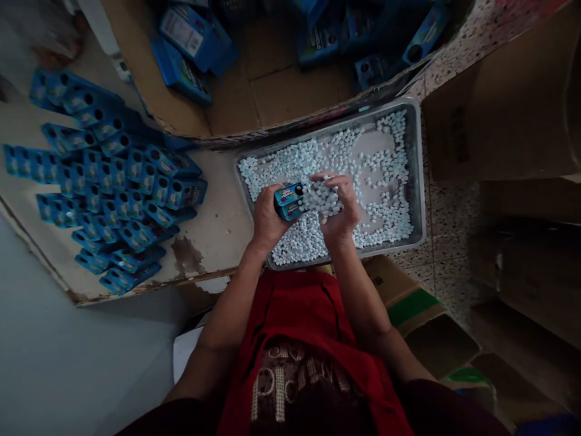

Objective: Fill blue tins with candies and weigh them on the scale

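My left hand (pixel 267 219) is wrapped round two small blue boxes (pixel 287 194), one beside the other, with a dark round opening on the upper one. Cupped beside them, my right hand (pixel 344 212) holds a heap of small white and pale blue candies (pixel 323 201); the heap's edge meets the open side of the boxes. Both hands are over a metal tray (pixel 421 175) spread with many more of these candies, its pale bottom showing in patches.
Rows of blue boxes (pixel 122 200) stand on the worn white table (pixel 213 236) at left. A large open carton (pixel 254 109) with more blue boxes lies beyond the tray. Brown cartons (pixel 494 103) line the right. Another person's blurred hand (pixel 57 56) is at upper left.
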Tool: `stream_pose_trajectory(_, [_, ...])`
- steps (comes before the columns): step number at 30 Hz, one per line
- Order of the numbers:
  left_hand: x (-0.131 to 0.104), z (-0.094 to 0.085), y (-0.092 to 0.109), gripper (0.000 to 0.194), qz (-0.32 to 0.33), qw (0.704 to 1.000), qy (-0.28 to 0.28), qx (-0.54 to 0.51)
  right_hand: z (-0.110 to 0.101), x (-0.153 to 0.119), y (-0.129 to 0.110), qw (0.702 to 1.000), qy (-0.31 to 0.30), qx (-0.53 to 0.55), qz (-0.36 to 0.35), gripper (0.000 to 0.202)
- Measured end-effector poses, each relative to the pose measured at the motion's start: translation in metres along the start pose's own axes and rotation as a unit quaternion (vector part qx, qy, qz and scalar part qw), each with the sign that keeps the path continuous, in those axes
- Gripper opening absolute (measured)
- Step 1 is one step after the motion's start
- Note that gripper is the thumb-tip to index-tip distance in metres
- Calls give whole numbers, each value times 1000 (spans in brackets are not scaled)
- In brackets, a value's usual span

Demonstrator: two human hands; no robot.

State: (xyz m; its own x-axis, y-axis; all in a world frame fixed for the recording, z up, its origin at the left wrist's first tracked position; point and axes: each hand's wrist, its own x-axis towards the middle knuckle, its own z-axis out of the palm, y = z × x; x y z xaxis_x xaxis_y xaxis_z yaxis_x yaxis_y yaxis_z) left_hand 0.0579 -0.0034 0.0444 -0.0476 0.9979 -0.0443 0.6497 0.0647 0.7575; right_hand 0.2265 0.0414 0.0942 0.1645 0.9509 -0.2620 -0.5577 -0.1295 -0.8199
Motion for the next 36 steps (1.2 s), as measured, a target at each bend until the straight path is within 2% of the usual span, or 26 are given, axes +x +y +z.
stream_pose_trajectory(6, [-7, 2, -5, 74, 64, 997, -11, -28, 6, 5, -5, 999, 0, 28, 16, 42])
stream_pose_trajectory(8, [-8, 4, -8, 76, 61, 997, -10, -43, 8, 5, -8, 999, -7, 32, 12, 45])
stream_pose_trajectory(12, [-6, 8, -13, 84, 41, 996, -46, -66, 7, 8, -11, 999, -48, 12, -19, 46])
stream_pose_trajectory(19, [1, 17, -14, 89, 26, 996, -34, -82, 0, 7, -5, 993, -88, -63, -41, 54])
stream_pose_trajectory(24, [16, 23, -15, 74, 57, 995, 5, -82, -4, -10, -2, 971, -185, -138, -70, 42])
stream_pose_trajectory(27, [28, 13, -21, 82, 37, 998, 22, -54, -25, -17, -12, 958, -191, -209, -53, 46])
stream_pose_trajectory(30, [36, -14, -30, 86, 30, 999, -11, 7, -72, -25, -17, 936, -120, -330, -34, 37])
stream_pose_trajectory(31, [37, -25, -33, 85, 36, 998, -33, 28, -92, -29, -14, 915, -91, -391, -33, 39])
stream_pose_trajectory(33, [35, -45, -36, 81, 46, 992, -85, 80, -127, -41, -1, 853, -27, -521, -25, 54])
stream_pose_trajectory(35, [31, -58, -35, 76, 49, 977, -144, 148, -150, -54, 21, 790, 44, -611, 8, 68])
stream_pose_trajectory(36, [29, -60, -32, 72, 49, 967, -171, 182, -154, -58, 33, 765, 76, -639, 25, 74])
